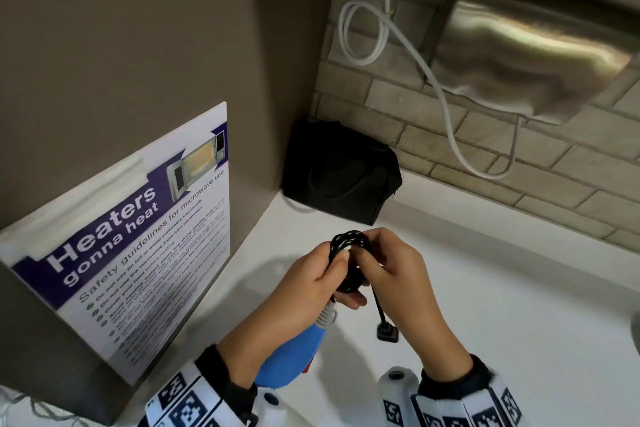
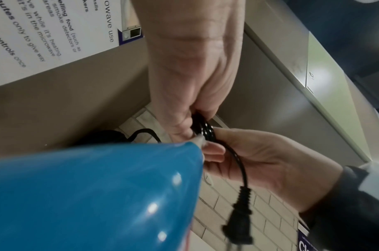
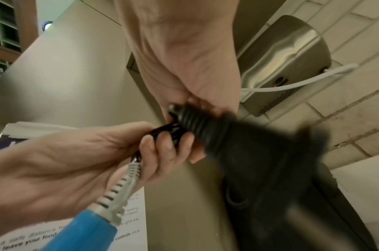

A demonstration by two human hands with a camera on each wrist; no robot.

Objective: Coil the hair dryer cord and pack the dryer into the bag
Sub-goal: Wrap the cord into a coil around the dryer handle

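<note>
A blue hair dryer (image 1: 291, 357) hangs below my left hand (image 1: 311, 277), its grey strain relief (image 3: 122, 185) leading up into my fingers. The black braided cord (image 1: 348, 241) is bundled in loops that both hands grip above the white counter. My right hand (image 1: 388, 267) pinches the loops from the right. The cord's free end hangs down with its black plug (image 1: 387, 332), also seen blurred as the plug (image 2: 240, 219) in the left wrist view. A black bag (image 1: 341, 172) sits in the back corner of the counter, beyond both hands.
A poster about microwave safety (image 1: 138, 229) covers the side panel on the left. A steel hand dryer (image 1: 526, 45) with a white cable (image 1: 443, 97) hangs on the brick wall above the white counter (image 1: 502, 288).
</note>
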